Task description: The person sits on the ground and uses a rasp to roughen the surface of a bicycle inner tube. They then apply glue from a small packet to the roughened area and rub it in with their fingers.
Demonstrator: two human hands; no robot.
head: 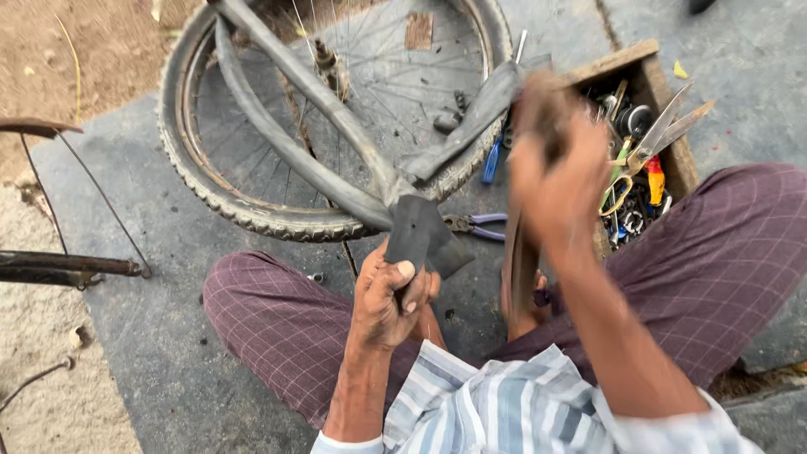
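A flat black rubber patch (423, 238) sat pinched between thumb and fingers of the left hand (389, 296), beside the slack inner tube (290, 143) pulled from the wheel (252, 151), not yet applied by my judgement, while the blurred right hand (556, 181) was closed on a dark tool over grey concrete floor (151, 336), toolbox (647, 134) nearby

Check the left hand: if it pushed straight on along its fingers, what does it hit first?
The left hand points up-frame, gripping a flattened inner tube. Beyond that, likely the bicycle tyre lying on the ground just ahead; depth is unclear from one view.
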